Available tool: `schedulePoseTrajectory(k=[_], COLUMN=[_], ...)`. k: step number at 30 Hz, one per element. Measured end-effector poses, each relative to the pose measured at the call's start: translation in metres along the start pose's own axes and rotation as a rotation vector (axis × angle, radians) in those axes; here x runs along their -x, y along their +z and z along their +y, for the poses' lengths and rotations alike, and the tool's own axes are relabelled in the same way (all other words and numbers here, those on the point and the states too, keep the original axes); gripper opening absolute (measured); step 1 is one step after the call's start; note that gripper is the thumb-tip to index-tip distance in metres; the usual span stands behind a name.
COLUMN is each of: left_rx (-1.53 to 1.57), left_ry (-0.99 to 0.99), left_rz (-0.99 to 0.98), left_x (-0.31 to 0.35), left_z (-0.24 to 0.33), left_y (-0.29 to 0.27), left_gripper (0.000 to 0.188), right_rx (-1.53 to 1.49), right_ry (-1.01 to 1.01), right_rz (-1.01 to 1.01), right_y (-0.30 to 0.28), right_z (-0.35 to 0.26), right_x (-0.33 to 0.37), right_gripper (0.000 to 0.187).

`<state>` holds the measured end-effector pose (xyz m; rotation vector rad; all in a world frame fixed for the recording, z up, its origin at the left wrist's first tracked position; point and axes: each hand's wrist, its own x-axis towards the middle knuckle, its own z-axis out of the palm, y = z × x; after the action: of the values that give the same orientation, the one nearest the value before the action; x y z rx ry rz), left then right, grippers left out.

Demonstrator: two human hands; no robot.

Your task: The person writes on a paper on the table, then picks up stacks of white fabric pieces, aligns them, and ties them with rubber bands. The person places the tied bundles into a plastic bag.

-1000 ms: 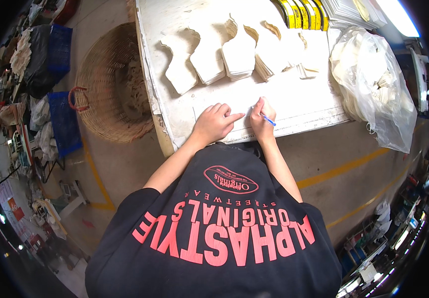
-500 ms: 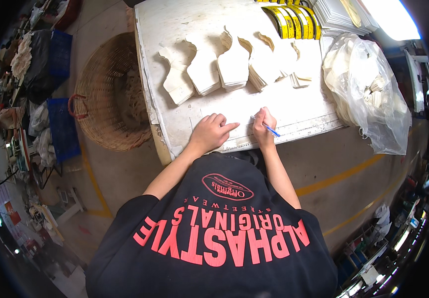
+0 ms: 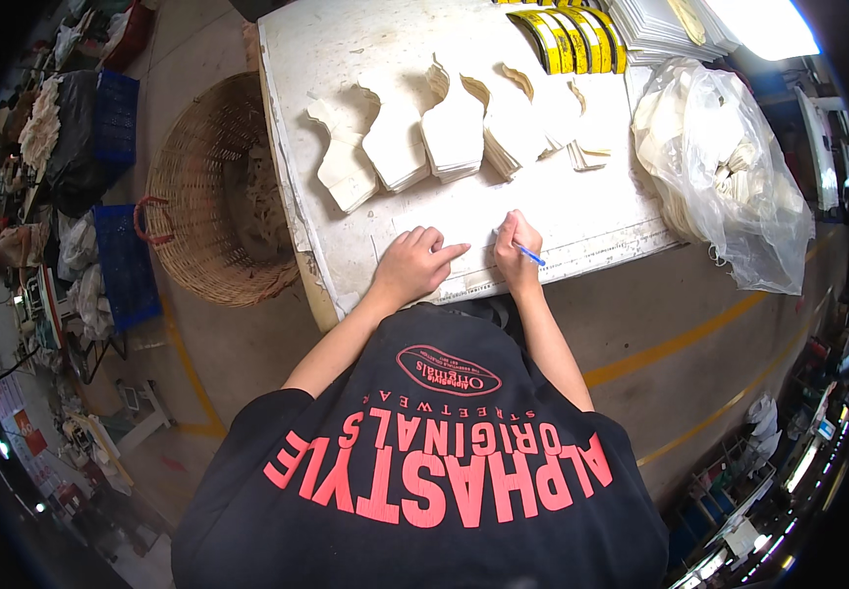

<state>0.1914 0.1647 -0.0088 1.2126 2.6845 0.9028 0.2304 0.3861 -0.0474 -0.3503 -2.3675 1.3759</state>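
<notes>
My left hand (image 3: 412,263) lies on the white tabletop (image 3: 581,208) near its front edge, one digit stretched toward the right and the others loosely bent, with nothing held. To its right, my right hand (image 3: 518,251) grips a blue pen (image 3: 530,256), its tip down near the table surface. Beyond both hands stands a row of several stacks of cream cut fabric pieces with curved edges; the leftmost stack (image 3: 348,175) and a middle stack (image 3: 452,137) are apart from my fingers. Whether a thin white sheet lies under my hands I cannot tell.
A wicker basket (image 3: 181,211) with scraps stands on the floor left of the table. A clear plastic bag (image 3: 778,236) of cream pieces sits at the right end. Yellow-and-black curved pieces (image 3: 572,41) and a pile of white sheets (image 3: 652,31) lie at the back.
The whole view has shifted slightly, with the table a little farther left. My right hand keeps its grip on the pen, which shows a little shorter. The left hand stays in place.
</notes>
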Motion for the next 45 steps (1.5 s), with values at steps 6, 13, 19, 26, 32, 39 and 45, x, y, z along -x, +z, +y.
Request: schedulePoseTrajectory(k=[6,13,19,26,32,39,45], left_rx=[-0.007,0.004,0.002,0.005,0.011,0.005,-0.014], left_ry=[0.006,0.006,0.004,0.0,0.003,-0.004,0.014], left_rz=[0.016,0.015,0.011,0.006,0.011,0.005,0.0], left_x=[0.0,0.0,0.0,0.0,0.0,0.0,0.002], left_z=[0.0,0.001,0.001,0.001,0.001,0.0,-0.002], left_y=[0.001,0.0,0.001,0.0,0.001,0.002,0.002], left_gripper=[0.045,0.046,0.046,0.045,0.045,0.046,0.045], right_rx=[0.007,0.026,0.03,0.038,0.058,0.068,0.019], right_ry=[0.019,-0.002,0.016,0.008,0.011,0.028,0.143], right_rz=[0.023,0.03,0.046,0.061,0.082,0.091,0.211], right_y=[-0.001,0.0,0.0,0.0,-0.001,0.0,-0.005], right_z=[-0.006,-0.002,-0.003,-0.005,-0.011,-0.012,-0.011], right_x=[-0.001,-0.001,-0.001,-0.003,-0.005,-0.005,-0.006], right_gripper=[0.034,0.039,0.04,0.04,0.041,0.041,0.035])
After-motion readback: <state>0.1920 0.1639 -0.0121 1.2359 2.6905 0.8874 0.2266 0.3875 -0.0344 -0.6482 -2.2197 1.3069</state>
